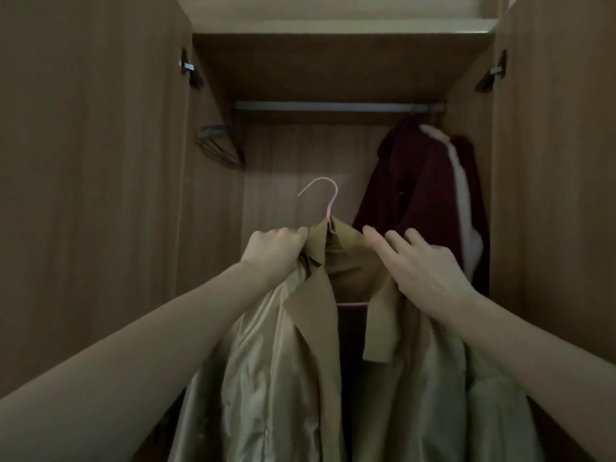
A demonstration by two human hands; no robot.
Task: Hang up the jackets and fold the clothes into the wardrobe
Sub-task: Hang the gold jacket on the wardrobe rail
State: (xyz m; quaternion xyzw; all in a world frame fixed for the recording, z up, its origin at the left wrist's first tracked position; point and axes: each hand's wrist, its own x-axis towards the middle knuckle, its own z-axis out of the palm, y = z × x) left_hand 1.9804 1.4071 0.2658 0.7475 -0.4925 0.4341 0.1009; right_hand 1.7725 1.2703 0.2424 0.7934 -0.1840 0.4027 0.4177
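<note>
Below the wardrobe rail, tan jacket is hanging on pink hanger; left hand is gripping its shoulder for support, right hand, fingers spread, is settling the other shoulder, likely before hooking it beside red coat.

Door hinges, pale ceiling strip above, dim light

Coat hem — below frame edge

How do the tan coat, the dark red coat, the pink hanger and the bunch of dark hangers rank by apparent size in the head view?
1. Tan coat, though closest to the camera.
2. Dark red coat.
3. Pink hanger, mostly hidden, and the dark hangers: too alike to rank.
</note>
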